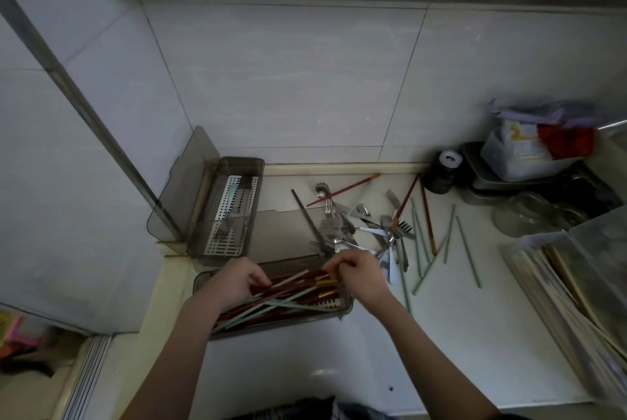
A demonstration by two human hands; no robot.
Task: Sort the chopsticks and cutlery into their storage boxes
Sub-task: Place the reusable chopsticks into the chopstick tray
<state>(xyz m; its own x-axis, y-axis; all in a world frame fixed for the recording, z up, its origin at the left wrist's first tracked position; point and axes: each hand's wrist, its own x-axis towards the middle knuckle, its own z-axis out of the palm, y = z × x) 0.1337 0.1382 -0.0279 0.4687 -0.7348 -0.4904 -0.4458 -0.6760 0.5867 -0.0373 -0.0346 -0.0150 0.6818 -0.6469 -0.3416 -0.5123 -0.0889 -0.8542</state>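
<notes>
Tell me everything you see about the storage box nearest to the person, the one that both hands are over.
The smoky transparent plastic storage box lies flat on the white counter, open, at the counter's left edge. A perforated white tray shows at its right end. It holds a crossed heap of dark red chopsticks with gold ends and pale green chopsticks. The left hand and right hand reach into it, fingers on the chopsticks. A similar box stands behind it.

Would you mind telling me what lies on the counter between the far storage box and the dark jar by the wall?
In the head view, the loose cutlery pile of forks and spoons, crossed by red chopsticks, lies between the far storage box and dark jar.
</notes>
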